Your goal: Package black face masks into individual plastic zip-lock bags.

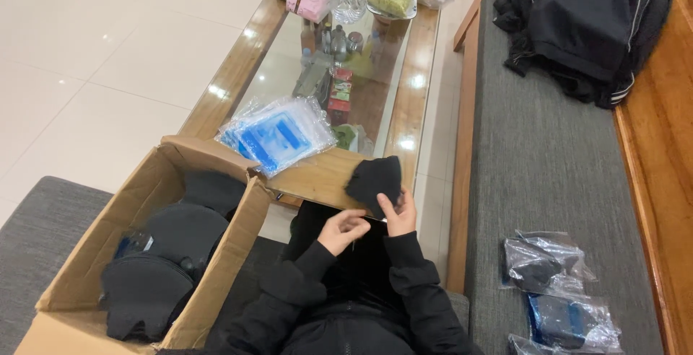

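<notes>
One black cloth piece stands upright in right hand.

Long black sleeves, ribbed cuffs

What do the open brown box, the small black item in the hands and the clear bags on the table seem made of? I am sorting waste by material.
Open brown box: likely corrugated cardboard, matt, with creased flaps.
Small black item, held by the right hand with the left hand beside it: seemingly soft matt fabric; it droops.
Clear bags: thin glossy plastic film, crinkled, reflecting light.
</notes>
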